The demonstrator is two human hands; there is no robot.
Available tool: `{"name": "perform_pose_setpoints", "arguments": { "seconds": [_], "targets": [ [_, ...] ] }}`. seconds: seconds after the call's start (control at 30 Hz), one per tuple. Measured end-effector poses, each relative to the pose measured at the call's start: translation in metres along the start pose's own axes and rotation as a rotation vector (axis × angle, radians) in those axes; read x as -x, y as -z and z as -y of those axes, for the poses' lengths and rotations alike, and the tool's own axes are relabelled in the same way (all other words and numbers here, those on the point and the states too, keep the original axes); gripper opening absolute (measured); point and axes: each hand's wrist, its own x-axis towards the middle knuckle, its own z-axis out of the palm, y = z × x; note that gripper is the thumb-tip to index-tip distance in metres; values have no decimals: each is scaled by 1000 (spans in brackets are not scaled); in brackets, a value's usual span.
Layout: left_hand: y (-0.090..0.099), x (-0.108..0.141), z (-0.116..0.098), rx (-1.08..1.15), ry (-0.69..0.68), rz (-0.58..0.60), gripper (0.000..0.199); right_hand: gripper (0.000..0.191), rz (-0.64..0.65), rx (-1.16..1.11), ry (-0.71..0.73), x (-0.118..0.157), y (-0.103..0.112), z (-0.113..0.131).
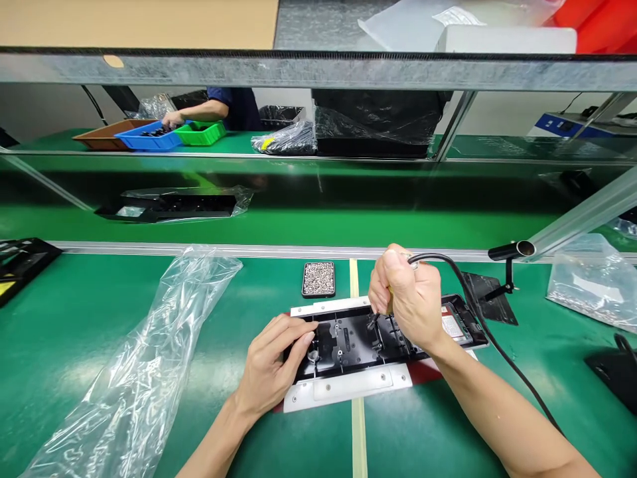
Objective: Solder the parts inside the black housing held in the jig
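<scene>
A long black plastic housing (351,342) lies open side up between white strips, one along each long edge, with ribs and posts showing inside. My left hand (273,362) grips its left end, thumb and fingertips on the plastic. In a fist, my right hand (411,292) holds a corded hand tool upright, its dark tip (371,322) pointing down into the housing. My fingers hide most of the tool's body, so its exact kind is unclear. From the top of the fist a black cable (470,292) runs down to the right. Behind the housing sits a small tray of tiny metal pieces (318,279).
Clear plastic wrap (159,345) covers part of the bench on the left. A metal tube holder (511,250) and a clear bag (594,282) are at right. Overhead runs a shelf rail (298,72). Across the line, a co-worker's hand (174,119) reaches into a blue bin (149,141).
</scene>
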Motion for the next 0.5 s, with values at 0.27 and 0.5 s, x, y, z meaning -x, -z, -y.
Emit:
{"name": "perform_pose_setpoints", "arguments": {
  "seconds": [0.27,0.5],
  "targets": [
    [0,-2,-2,-3,-13,1,27,52,-15,-61,6,2,-2,-4],
    [7,2,-2,-70,-10,-12,25,54,-34,-15,4,1,-1,-13]
  ]
}}
